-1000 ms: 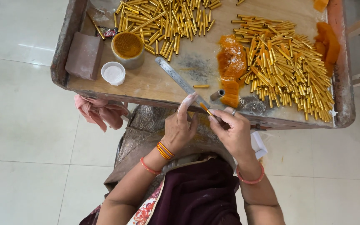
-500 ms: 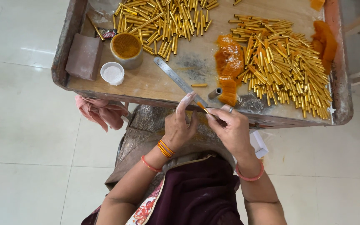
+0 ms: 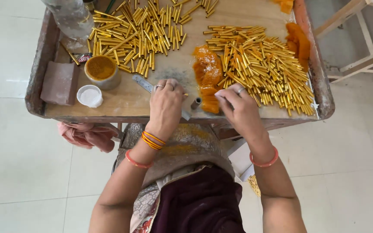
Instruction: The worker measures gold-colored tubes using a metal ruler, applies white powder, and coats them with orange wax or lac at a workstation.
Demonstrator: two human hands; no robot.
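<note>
Left hand (image 3: 165,105) lies palm-down at frame centre, knuckles up, pressing on the metal blade (image 3: 145,83) that sticks out toward upper left from under it; fingers curled over, so the grip looks closed on the blade, though what else sits beneath can't be seen. Right hand (image 3: 238,108) is just right of centre, fingers bunched at the edge of the orange paste (image 3: 207,73); can't tell whether its grip pinches anything. Between the two hands a short dark tube (image 3: 196,103) lies on the counter (image 3: 121,101), near both, prob. kept there for quick reach. Right pile of gold tubes (image 3: 264,69) touches the paste & the right hand's fingertips; a second pile of gold tubes (image 3: 139,32) spreads across upper centre, well apart from the first, likely sorted into separate batches. At left: a tin of orange powder (image 3: 101,71), a small white cap (image 3: 90,96) & a brown block (image 3: 59,83), all close to the left hand's side. Pink cloth (image 3: 87,134) hangs below the counter's front edge.
</note>
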